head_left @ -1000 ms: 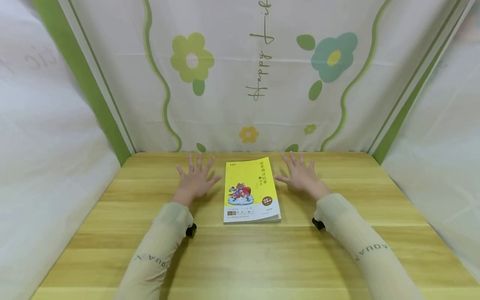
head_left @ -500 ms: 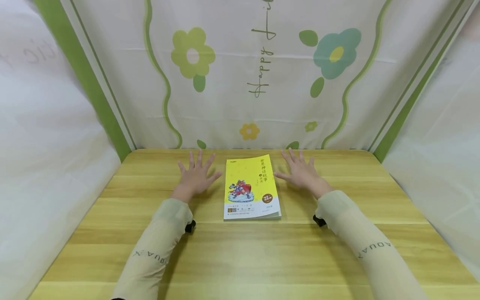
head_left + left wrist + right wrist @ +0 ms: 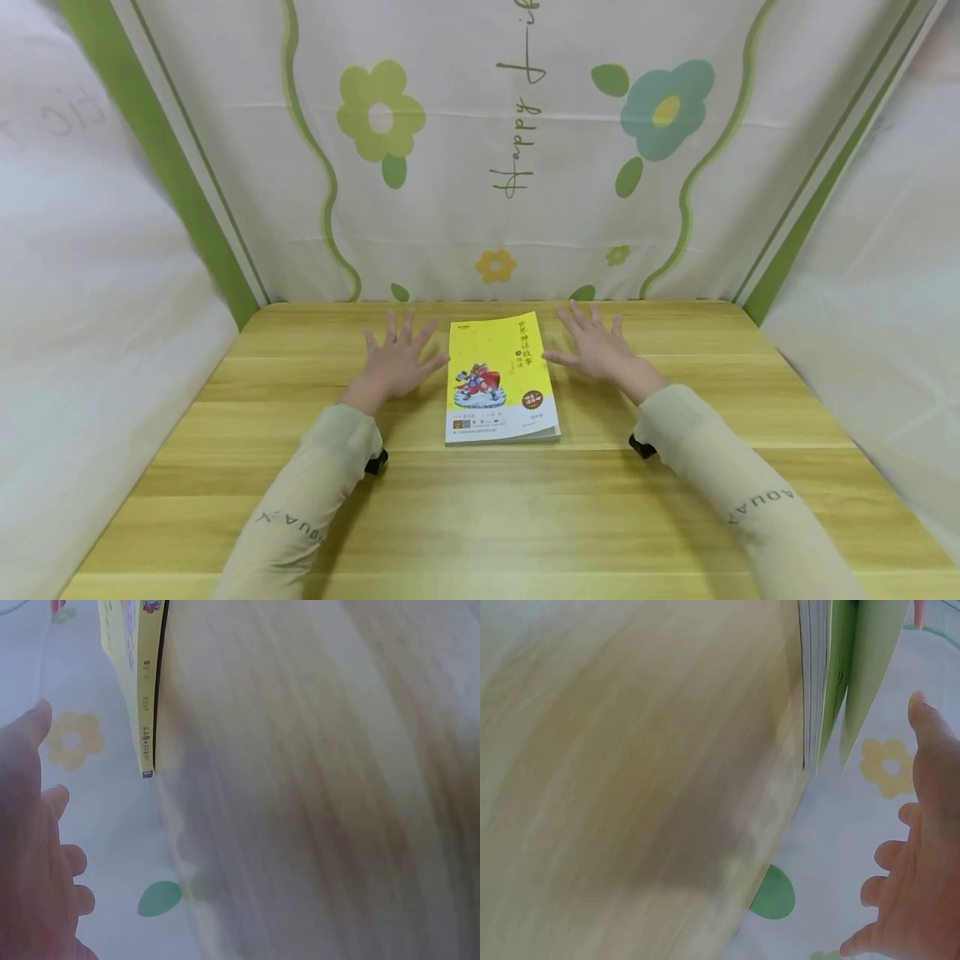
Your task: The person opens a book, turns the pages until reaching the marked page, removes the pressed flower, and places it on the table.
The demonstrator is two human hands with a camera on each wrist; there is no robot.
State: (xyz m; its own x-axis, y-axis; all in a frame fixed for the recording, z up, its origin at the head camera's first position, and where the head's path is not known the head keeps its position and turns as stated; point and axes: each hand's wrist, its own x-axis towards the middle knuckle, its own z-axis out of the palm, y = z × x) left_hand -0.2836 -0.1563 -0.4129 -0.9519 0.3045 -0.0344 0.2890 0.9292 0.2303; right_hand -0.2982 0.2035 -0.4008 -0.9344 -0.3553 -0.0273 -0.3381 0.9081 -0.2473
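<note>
A paperback book (image 3: pixel 498 350) with a yellow and white cover lies flat, front up, on the wooden table (image 3: pixel 480 517). Left of it is my left hand (image 3: pixel 393 364), fingers spread and thumb pointing at the book's edge. My right hand (image 3: pixel 602 354) mirrors it on the other side, with its fingers also spread. From the left wrist view, the book's spine (image 3: pixel 148 690) faces my left hand, which is raised off the table. The right wrist view shows the page edges (image 3: pixel 815 682) and a slightly lifted cover (image 3: pixel 874 667). Neither hand holds anything.
Behind the table's back edge hangs a white cloth (image 3: pixel 450 208) printed with flowers and writing. White cloth side walls (image 3: pixel 90 275) with green strips stand at left and right. A black wrist strap (image 3: pixel 377 462) shows under the left sleeve.
My left hand has shifted slightly right, bringing its thumb nearer the book. The right hand stays in nearly the same place. The book has not moved; the head view wavers a little.
</note>
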